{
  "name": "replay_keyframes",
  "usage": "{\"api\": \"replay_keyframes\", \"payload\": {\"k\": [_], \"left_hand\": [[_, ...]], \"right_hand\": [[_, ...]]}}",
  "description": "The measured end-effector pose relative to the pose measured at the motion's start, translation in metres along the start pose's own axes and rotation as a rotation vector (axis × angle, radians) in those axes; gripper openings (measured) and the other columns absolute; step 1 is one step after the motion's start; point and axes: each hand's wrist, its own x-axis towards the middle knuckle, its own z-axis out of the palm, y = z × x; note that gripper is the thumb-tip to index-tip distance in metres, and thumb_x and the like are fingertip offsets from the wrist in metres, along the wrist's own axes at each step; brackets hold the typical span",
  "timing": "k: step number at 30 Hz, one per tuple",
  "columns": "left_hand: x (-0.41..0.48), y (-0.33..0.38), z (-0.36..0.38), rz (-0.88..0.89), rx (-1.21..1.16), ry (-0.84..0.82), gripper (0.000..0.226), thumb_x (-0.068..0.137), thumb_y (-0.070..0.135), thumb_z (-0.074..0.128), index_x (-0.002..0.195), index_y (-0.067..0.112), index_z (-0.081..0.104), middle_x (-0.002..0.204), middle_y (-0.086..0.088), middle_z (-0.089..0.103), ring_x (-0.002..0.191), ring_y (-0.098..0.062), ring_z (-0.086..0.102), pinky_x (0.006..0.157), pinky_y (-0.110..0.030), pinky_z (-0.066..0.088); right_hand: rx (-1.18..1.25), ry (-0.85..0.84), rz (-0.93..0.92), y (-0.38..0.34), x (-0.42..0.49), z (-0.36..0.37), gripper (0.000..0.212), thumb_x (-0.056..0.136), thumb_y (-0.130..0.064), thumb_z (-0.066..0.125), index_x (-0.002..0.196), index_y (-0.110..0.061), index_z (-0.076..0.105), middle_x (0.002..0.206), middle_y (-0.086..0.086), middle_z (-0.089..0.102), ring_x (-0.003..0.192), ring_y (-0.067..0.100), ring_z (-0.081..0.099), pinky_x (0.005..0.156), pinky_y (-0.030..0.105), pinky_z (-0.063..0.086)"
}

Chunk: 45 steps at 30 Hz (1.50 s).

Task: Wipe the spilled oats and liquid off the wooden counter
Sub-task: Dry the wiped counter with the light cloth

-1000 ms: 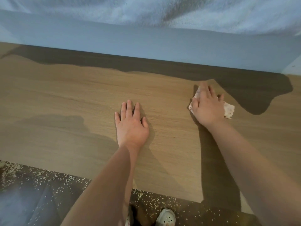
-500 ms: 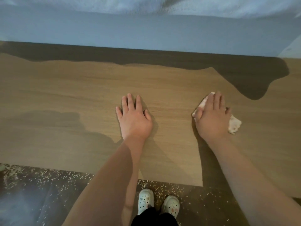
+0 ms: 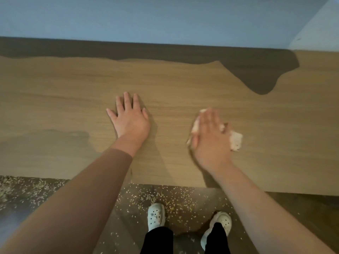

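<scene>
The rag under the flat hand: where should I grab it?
Pinch the rag by its bunched end, which pokes out past the little-finger side of the right hand, coming down from the right. The rest lies squashed flat under that hand on the counter, so only this puffy end gives you something to pinch.

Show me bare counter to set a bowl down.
Bare counter lies left of the left hand, between it and the right hand on the cloth, behind both toward the wall, and right of the cloth. Only hands and cloth take room.
</scene>
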Motion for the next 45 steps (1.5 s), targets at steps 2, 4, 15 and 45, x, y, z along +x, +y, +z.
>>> {"api": "replay_keyframes", "payload": {"k": [2,4,15,45], "left_hand": [[-0.004,0.012,-0.003,-0.072,-0.05,0.007,0.057,0.103,0.029,0.03,0.157,0.019,0.016,0.166,-0.006,0.004,0.152,-0.03,-0.005,0.118,-0.061,0.001],[-0.012,0.037,-0.003,-0.079,-0.079,0.016,0.057,0.101,0.025,0.035,0.156,0.017,0.022,0.166,-0.007,0.008,0.152,-0.031,-0.004,0.118,-0.061,0.001],[-0.053,0.212,0.023,0.129,-0.16,0.028,0.059,0.102,0.027,0.033,0.158,0.02,0.015,0.166,-0.006,0.004,0.152,-0.028,-0.007,0.121,-0.054,0.0],[-0.045,0.243,0.042,0.122,-0.084,0.052,0.062,0.101,0.043,0.024,0.158,0.025,0.006,0.166,-0.006,-0.005,0.152,-0.025,-0.01,0.12,-0.049,-0.004]], "right_hand": [[-0.012,-0.052,-0.45,0.007,-0.027,0.004,0.06,0.103,-0.042,0.014,0.153,-0.01,0.017,0.159,0.01,0.013,0.149,0.026,0.01,0.115,0.061,0.021],[-0.032,-0.118,-0.782,0.041,-0.032,0.0,0.058,0.102,-0.042,0.023,0.153,-0.014,0.02,0.16,0.007,0.017,0.148,0.021,0.015,0.119,0.054,0.016],[0.007,-0.071,-0.22,0.16,-0.031,-0.017,0.063,0.101,-0.043,0.011,0.155,-0.012,0.008,0.162,0.008,0.002,0.15,0.026,-0.003,0.12,0.056,0.01],[0.031,-0.033,0.112,0.256,0.228,-0.04,0.063,0.099,-0.036,0.026,0.153,-0.006,0.016,0.162,0.011,0.01,0.15,0.025,0.006,0.119,0.052,0.008]]}}
